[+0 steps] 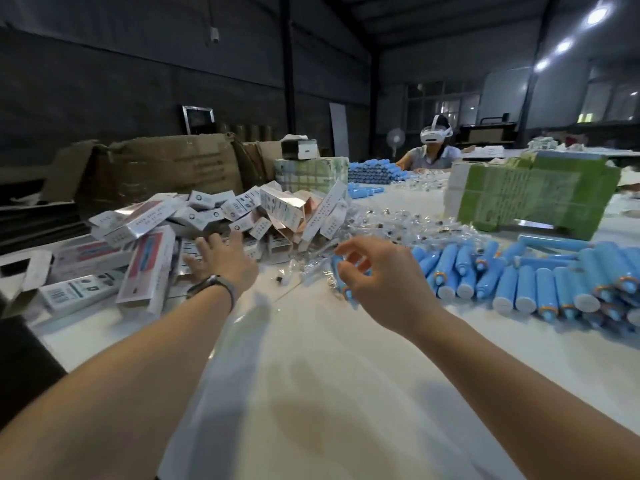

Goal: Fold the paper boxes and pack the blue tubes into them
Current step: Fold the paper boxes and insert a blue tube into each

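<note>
A heap of white and pink paper boxes [194,220] covers the table's left side. My left hand [221,259] reaches over its near edge with fingers spread, touching or just above the boxes. My right hand [377,275] hovers at the centre, fingers loosely curled, holding nothing I can see. A blue tube [341,277] lies just behind its fingers. Many blue tubes [540,282] with white caps lie in a pile to the right. Small clear plastic pieces [381,221] are strewn between boxes and tubes.
Green stacked cartons [526,192] stand at the right rear, another stack [311,173] at centre rear, brown cardboard boxes [156,168] at the left rear. A person wearing a headset [433,150] sits across the white table [329,375]. More blue tubes [374,171] lie far back.
</note>
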